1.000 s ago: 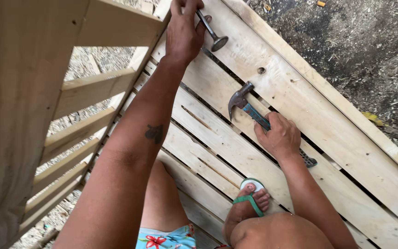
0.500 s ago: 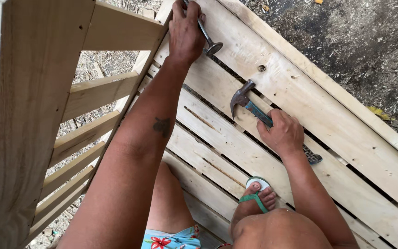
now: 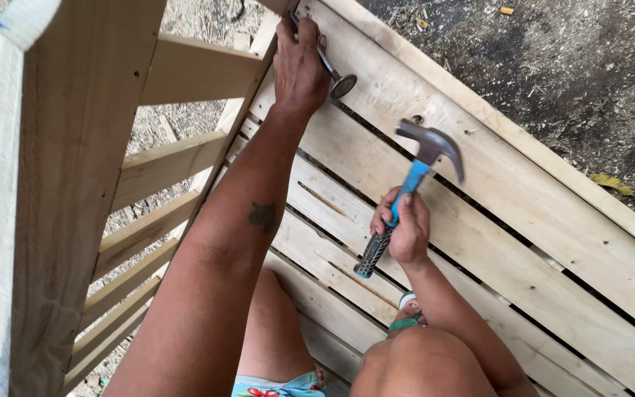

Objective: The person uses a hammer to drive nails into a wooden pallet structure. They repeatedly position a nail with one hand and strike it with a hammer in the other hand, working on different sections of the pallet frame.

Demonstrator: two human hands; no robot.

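My right hand (image 3: 403,229) grips a claw hammer (image 3: 414,170) by its blue and black handle, the steel head raised above a flat wooden pallet (image 3: 523,213). My left hand (image 3: 299,62) is closed around a slim metal tool (image 3: 336,77) with a round flat end, held against the pallet's upper planks near the corner. The round end lies just left of a knot hole (image 3: 416,119) in the plank. The hammer head hangs above and to the right of that hole.
An upright slatted wooden frame (image 3: 75,184) stands at the left, joined to the pallet's corner. Bare dirt with wood chips (image 3: 575,66) lies beyond the pallet at upper right. My knees and a foot in a green sandal (image 3: 406,322) rest on the planks below.
My right hand has lifted the hammer off the plank and turned it upright, head raised. My left hand with the metal tool has stayed at the top planks.
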